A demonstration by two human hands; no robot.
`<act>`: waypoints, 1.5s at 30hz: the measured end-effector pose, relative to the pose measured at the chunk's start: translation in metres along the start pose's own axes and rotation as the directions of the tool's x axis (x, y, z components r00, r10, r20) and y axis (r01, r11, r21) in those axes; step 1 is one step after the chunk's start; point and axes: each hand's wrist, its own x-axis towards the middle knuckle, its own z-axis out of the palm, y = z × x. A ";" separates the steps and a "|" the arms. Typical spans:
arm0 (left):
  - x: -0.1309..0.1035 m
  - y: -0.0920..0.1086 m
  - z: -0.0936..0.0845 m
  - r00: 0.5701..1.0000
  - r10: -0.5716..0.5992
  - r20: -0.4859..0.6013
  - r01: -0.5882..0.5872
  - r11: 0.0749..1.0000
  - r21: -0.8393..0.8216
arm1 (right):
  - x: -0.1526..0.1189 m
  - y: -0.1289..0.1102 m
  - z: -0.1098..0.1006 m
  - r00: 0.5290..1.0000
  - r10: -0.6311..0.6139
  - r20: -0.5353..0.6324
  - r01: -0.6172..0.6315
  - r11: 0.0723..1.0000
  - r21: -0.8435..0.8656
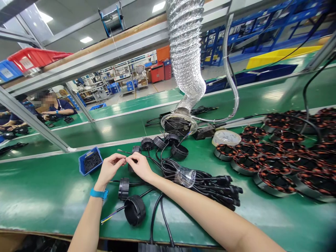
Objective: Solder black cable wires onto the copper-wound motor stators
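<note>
My left hand (111,168) and my right hand (140,167) meet over the bench, thumbs and fingertips pinched close together. What lies between the fingertips is too small to make out. Right beside them are black cables with black round caps (123,189) threaded on. Closer to the front edge, another black cap (134,210) has a cable through it ending in bare coloured wires (109,217). A blue bin (82,165) of small black pieces sits just left of my left hand. Under and beyond my right forearm lies a bundle of black cables (199,180) with connectors.
Copper-wound stator rings (274,183) cover the bench's right side, near a roll of clear tape (226,138). A foil duct (186,52) hangs down to a fan grille (178,126) at the back. Co-workers (56,105) sit across at the left.
</note>
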 end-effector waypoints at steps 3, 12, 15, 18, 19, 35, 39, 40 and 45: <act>0.000 0.000 -0.004 0.999 -0.034 -0.034 0.033 0.999 -0.017 | -0.003 -0.001 0.001 0.999 -0.032 -0.006 0.032 0.999 -0.023; 0.001 -0.004 -0.014 0.993 -0.095 -0.075 0.094 0.995 -0.022 | -0.006 -0.001 0.001 0.998 -0.054 -0.028 0.051 0.995 -0.084; 0.001 -0.003 -0.011 0.996 -0.090 -0.006 0.089 0.996 -0.017 | -0.006 -0.002 0.001 0.999 -0.042 0.009 0.043 0.998 -0.047; 0.001 -0.001 -0.007 0.997 -0.068 0.026 0.069 0.998 -0.014 | -0.005 -0.002 0.001 0.999 -0.029 0.032 0.030 0.998 -0.051; 0.002 -0.001 -0.006 0.998 -0.059 0.025 0.060 0.998 -0.012 | -0.005 -0.002 0.001 0.999 -0.023 0.035 0.025 0.998 -0.059; 0.014 -0.032 -0.031 0.958 0.219 -0.186 -0.107 0.873 0.476 | -0.024 -0.029 0.005 0.746 -0.446 0.495 0.578 0.803 -0.147; 0.013 -0.044 -0.068 0.858 0.286 -0.426 0.104 0.717 0.690 | -0.027 -0.033 0.006 0.696 -0.444 0.564 0.553 0.833 -0.027; 0.012 -0.049 -0.078 0.836 0.273 -0.476 0.197 0.660 0.725 | -0.028 -0.034 0.006 0.686 -0.439 0.580 0.541 0.841 -0.003; 0.004 -0.068 -0.107 0.832 0.122 -0.542 0.479 0.336 0.811 | -0.026 -0.041 0.003 0.733 -0.312 0.604 0.450 0.889 -0.087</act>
